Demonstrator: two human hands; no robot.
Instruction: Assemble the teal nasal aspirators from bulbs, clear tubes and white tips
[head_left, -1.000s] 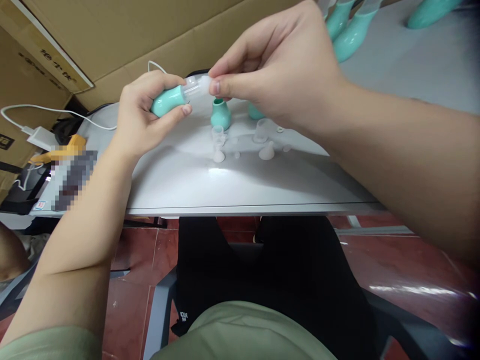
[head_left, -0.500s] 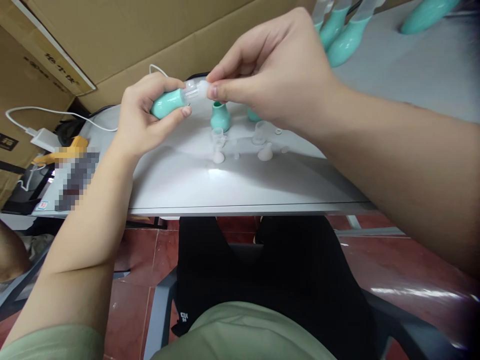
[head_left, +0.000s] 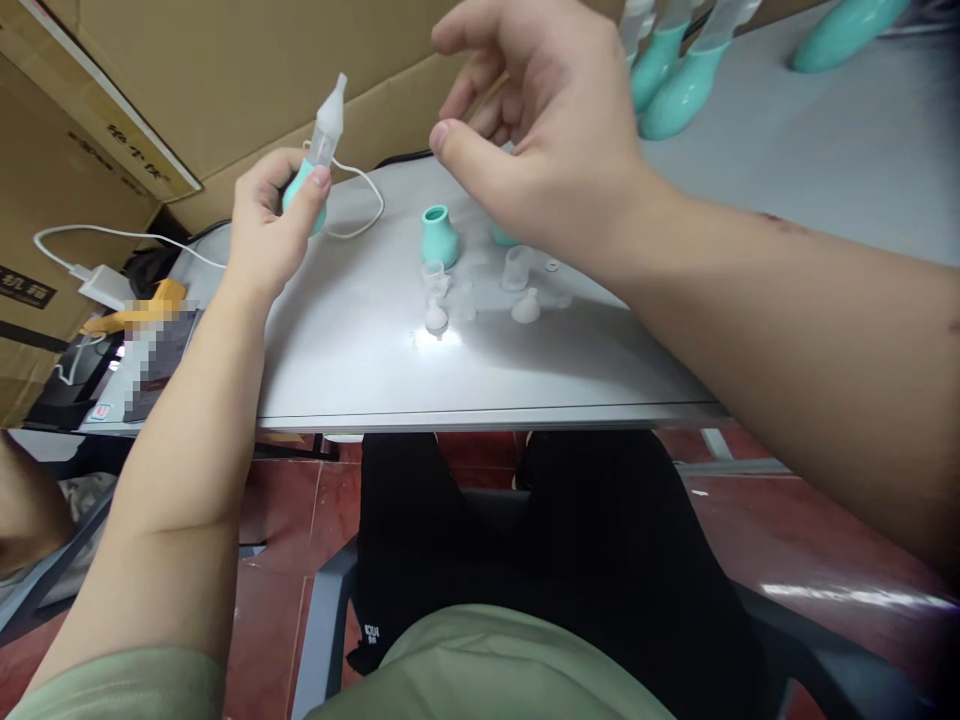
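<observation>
My left hand is closed around the teal bulb of a nasal aspirator, whose clear tube and white tip point up. Raised over the table, my right hand has its fingers apart and holds nothing. Between the hands a loose teal bulb stands upright with its mouth open. Another teal bulb is mostly hidden behind my right hand. In front of them lie clear plastic tube pieces, a white nozzle tip, a second white nozzle tip and small translucent discs.
Several teal aspirators with clear tubes lie at the back right, with another teal bulb beyond. Cardboard walls the table's rear. A white cable, a charger and a yellow object are at left. Someone's arm shows lower left.
My right hand has let go of the white tip and moved up, its fingers opening. My left hand has tilted the aspirator from sideways to pointing upward.
</observation>
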